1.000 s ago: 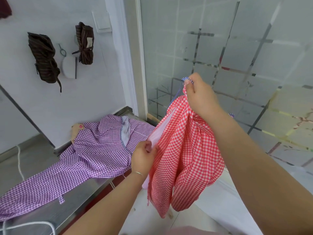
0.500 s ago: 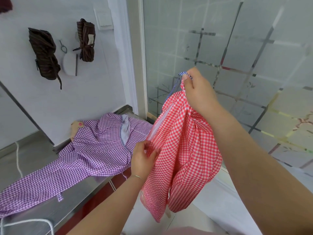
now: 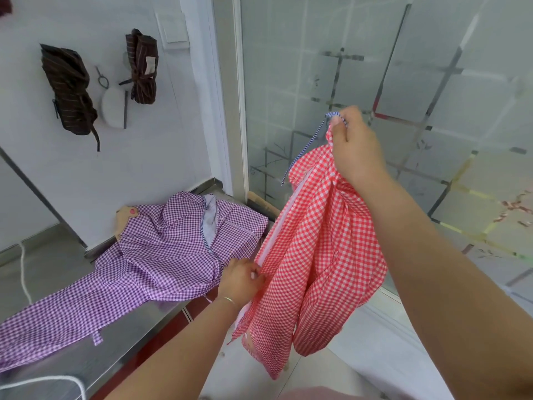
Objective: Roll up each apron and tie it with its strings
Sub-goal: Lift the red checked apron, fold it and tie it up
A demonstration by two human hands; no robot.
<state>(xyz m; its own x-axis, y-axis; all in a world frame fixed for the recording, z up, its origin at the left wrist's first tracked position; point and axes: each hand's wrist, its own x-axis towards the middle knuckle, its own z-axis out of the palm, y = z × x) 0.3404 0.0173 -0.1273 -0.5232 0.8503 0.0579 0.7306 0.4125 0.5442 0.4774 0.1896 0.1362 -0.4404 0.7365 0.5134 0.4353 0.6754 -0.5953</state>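
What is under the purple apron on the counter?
The purple apron lies spread on the steel counter. Its cloth hides the counter below it, so anything beneath cannot be seen.

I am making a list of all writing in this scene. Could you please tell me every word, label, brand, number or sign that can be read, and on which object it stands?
No text can be read anywhere in this view.
Pale tag on the rolled brown striped apron hanging on the wall: any print is too small and blurred to read.
Red checked apron, purple checked apron, wall plate: no writing visible.
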